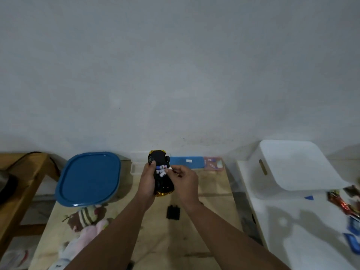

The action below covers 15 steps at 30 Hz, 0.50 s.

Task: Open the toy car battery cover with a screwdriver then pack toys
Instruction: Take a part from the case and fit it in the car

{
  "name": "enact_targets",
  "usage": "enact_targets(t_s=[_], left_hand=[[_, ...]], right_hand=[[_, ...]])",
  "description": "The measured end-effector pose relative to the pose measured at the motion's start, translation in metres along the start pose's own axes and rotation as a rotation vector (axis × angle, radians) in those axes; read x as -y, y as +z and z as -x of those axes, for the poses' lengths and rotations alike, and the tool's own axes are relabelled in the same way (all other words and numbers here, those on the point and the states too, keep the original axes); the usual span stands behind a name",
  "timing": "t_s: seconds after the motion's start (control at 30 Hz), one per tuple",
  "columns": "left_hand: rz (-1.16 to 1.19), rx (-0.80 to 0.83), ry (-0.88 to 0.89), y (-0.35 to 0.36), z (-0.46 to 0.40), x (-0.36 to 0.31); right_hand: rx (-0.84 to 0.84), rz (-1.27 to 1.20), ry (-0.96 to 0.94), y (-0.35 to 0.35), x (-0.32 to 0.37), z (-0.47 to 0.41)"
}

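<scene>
Toy car [161, 172], black underside up with gold body showing at both ends, is held above the wooden table [204, 230] near its middle. The left hand [148, 180] wraps its fingers closed around the car's left side, thumb near a wheel. The right hand [186, 182] pinches thumb and forefinger at a blue-and-white battery [162, 167] in the open compartment. The car's long axis runs away from the person. A black battery cover [173, 212] lies on the table below, apart.
</scene>
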<state>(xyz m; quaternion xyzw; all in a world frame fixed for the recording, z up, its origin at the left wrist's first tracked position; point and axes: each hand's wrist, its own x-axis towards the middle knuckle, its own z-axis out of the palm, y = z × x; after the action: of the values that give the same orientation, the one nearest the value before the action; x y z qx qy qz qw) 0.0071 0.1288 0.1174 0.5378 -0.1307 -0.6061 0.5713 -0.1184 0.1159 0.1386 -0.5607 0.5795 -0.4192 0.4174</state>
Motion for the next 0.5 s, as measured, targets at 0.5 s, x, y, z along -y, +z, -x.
enact_targets(t_s=[0.5], left_hand=[[-0.007, -0.083, -0.060, -0.012, 0.000, 0.006]], right_hand=[[0.364, 0.834, -0.456, -0.005, -0.008, 0.016]])
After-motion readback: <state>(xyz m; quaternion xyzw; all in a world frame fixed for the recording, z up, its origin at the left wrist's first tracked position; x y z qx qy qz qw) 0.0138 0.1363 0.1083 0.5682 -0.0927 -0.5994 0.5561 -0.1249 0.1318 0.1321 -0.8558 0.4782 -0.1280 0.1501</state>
